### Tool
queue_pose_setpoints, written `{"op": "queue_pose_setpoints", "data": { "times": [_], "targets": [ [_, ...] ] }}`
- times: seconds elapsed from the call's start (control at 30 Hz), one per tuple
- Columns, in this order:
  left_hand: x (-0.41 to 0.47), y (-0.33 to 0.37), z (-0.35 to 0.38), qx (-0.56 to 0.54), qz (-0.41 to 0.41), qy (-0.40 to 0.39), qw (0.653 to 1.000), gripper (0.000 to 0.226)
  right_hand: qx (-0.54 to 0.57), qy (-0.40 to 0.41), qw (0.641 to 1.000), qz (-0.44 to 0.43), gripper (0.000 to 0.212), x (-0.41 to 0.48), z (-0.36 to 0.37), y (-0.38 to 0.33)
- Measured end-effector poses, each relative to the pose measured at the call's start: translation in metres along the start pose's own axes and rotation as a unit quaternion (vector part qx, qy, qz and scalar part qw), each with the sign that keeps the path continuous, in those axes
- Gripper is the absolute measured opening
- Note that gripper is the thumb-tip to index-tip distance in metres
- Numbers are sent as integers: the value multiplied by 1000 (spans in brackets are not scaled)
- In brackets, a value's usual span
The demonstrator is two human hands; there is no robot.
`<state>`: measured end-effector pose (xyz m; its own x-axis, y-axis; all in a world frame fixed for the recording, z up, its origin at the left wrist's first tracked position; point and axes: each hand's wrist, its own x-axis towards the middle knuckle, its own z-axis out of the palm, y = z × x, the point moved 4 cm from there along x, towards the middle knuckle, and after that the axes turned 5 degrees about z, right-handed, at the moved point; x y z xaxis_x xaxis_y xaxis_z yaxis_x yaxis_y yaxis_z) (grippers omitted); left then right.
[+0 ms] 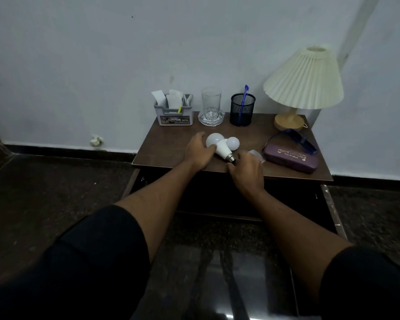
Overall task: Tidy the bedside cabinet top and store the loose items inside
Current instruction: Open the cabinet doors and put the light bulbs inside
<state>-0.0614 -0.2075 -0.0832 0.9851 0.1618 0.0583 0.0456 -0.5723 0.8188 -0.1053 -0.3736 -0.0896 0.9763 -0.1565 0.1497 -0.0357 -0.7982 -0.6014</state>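
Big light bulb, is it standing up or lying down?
Lying down. The big bulb rests on its side on the cabinet top, metal base toward the person, with the left hand curled round its round end.

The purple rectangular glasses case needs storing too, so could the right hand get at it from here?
Probably yes: the right hand is by the white light bulb, close beside the purple rectangular glasses case, with only a small clear object between them. Blue spectacles rest on the case.

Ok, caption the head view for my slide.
Left hand holds the larger bulb on the cabinet top, right hand at its base; a smaller bulb lies beside.
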Motion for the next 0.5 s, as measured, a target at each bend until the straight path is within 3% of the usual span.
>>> {"op": "queue_pose_setpoints", "data": {
  "times": [0.17,0.37,0.5],
  "targets": [
    [8,-3,11,-14,-19,-44,999,64,-22,-20,1000,-11,20,9,-1,-5],
    [-19,2,-17,-40,-5,61,997,51,67,-4,995,-71,18,-7,-17,-12],
    [-61,-1,-39,-93,-7,83,992,41,170,-9,984,-54,13,-36,-27,-12]
  ]
}}
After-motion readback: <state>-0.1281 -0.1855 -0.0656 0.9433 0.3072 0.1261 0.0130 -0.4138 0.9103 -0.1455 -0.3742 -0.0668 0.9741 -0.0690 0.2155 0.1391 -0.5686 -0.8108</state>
